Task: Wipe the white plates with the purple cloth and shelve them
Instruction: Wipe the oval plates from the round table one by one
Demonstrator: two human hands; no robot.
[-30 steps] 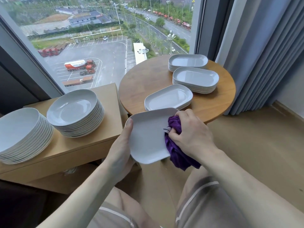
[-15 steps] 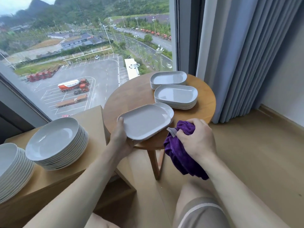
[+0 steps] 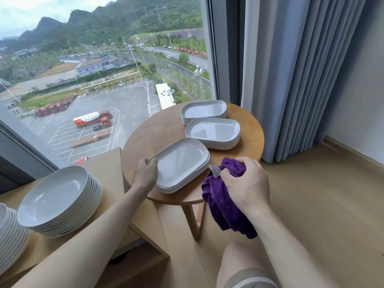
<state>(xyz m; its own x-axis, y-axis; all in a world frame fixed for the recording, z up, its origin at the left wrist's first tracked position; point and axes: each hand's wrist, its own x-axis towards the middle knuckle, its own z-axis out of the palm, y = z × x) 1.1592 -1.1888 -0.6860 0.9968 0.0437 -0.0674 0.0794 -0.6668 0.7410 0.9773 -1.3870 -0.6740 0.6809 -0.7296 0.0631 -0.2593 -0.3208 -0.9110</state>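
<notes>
A white rectangular plate (image 3: 180, 163) lies on top of a short stack at the near edge of the round wooden table (image 3: 158, 129). My left hand (image 3: 145, 173) is at the plate's left rim, fingers curled against its edge. To the right, my right hand (image 3: 245, 183) grips the bunched purple cloth (image 3: 222, 206), which hangs down below the table edge. Two more stacks of rectangular plates (image 3: 214, 132) (image 3: 204, 110) stand further back on the table.
A low wooden cabinet (image 3: 108, 169) on the left carries two stacks of round white plates (image 3: 60, 198) (image 3: 10, 240). A large window runs behind it. Grey curtains (image 3: 301, 80) hang to the right of the table. Bare wooden floor (image 3: 322, 204) lies to the right.
The plate went from being wiped in front of me to lying on the near stack on the table. My right hand drew the cloth off it. The view tilted up.
</notes>
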